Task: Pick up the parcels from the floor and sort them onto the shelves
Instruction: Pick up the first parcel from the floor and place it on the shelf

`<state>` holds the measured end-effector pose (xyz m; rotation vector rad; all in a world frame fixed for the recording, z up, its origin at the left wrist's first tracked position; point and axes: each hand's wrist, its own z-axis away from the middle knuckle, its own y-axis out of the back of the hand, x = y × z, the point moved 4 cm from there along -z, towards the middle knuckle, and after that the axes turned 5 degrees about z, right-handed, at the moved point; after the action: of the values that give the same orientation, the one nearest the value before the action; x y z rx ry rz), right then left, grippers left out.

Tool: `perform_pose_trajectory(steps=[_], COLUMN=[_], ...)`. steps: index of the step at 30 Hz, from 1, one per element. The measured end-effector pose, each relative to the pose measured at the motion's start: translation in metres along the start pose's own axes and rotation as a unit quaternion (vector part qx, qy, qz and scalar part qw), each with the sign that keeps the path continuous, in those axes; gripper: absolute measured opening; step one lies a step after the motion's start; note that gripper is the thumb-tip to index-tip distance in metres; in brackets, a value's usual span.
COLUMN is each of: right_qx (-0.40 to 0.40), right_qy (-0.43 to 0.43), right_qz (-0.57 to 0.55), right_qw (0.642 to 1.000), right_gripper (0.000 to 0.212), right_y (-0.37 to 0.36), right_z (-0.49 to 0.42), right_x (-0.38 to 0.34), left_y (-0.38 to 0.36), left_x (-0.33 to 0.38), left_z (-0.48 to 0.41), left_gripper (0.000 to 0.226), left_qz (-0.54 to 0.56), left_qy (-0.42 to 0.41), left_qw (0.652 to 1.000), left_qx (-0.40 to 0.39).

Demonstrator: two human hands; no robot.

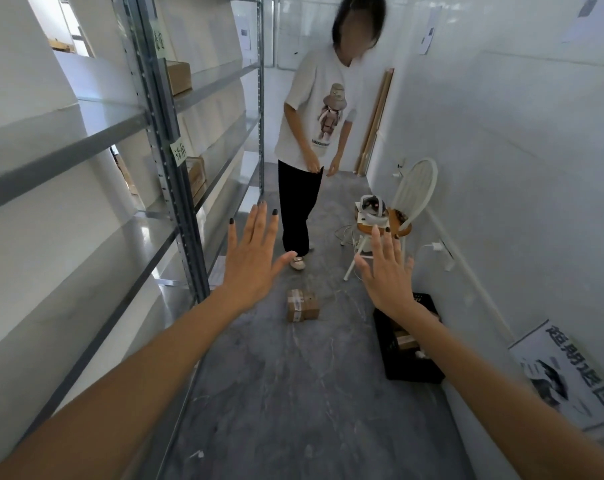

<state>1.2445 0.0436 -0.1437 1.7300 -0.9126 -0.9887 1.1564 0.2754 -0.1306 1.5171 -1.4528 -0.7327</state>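
A small brown cardboard parcel (302,305) with white tape and a label lies on the grey floor in the middle of the aisle. My left hand (253,258) is stretched out above and left of it, fingers spread, holding nothing. My right hand (387,268) reaches out to the parcel's right, also spread and empty. Grey metal shelves (162,140) run along the left; one brown box (178,77) sits on an upper shelf and another (196,174) one level lower. More parcels lie inside a black crate (409,344), partly hidden by my right forearm.
A person in a white T-shirt and black trousers (314,140) stands in the aisle just beyond the parcel. A white chair (408,209) holding a headset stands by the right wall. Wooden slats (376,123) lean in the far corner. A poster (567,372) leans against the right wall.
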Motion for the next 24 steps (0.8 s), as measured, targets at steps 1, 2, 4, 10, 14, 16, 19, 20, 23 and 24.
perform_pose_trajectory(steps=[1,2,4,10,14,16,19,20,23,24], right_qx=[-0.003,-0.007,-0.014,-0.019,-0.012,-0.016,-0.024,-0.026,-0.029,-0.032], right_qy=[0.001,0.002,0.003,0.015,0.027,0.026,0.027,0.029,0.037,0.04], right_qz=[0.005,0.009,0.008,0.0,0.008,-0.002,-0.012,-0.013,-0.012,-0.013], right_qw=[1.0,1.0,1.0,1.0,1.0,1.0,0.999,0.999,0.999,0.999], right_gripper=[0.069,0.069,0.069,0.069,0.07,0.07,0.07,0.07,0.071,0.072], right_y=[-0.003,-0.007,-0.014,-0.034,-0.04,-0.044,-0.051,-0.054,-0.061,-0.063], right_z=[-0.003,-0.007,-0.015,-0.055,-0.087,-0.104,-0.132,-0.141,-0.168,-0.175], right_x=[0.0,0.0,0.0,0.007,0.018,0.028,0.045,0.051,0.067,0.072], left_y=[-0.002,-0.004,-0.008,-0.024,-0.041,-0.051,-0.065,-0.069,-0.084,-0.088], left_x=[-0.001,-0.002,-0.003,-0.01,-0.014,-0.013,-0.008,-0.006,0.0,0.003], left_z=[-0.002,-0.004,-0.01,-0.043,-0.07,-0.085,-0.108,-0.116,-0.141,-0.147], left_gripper=[0.08,0.079,0.079,0.079,0.079,0.079,0.081,0.082,0.08,0.08], left_qz=[0.0,0.001,0.007,-0.01,-0.025,-0.028,-0.036,-0.038,-0.04,-0.04], left_qy=[0.001,0.0,-0.003,0.001,0.011,0.02,0.022,0.024,0.036,0.039], left_qw=[1.0,1.0,1.0,1.0,1.0,0.999,0.999,0.999,0.998,0.998], left_qx=[-0.005,-0.01,-0.018,-0.012,-0.013,-0.016,-0.016,-0.018,-0.022,-0.021])
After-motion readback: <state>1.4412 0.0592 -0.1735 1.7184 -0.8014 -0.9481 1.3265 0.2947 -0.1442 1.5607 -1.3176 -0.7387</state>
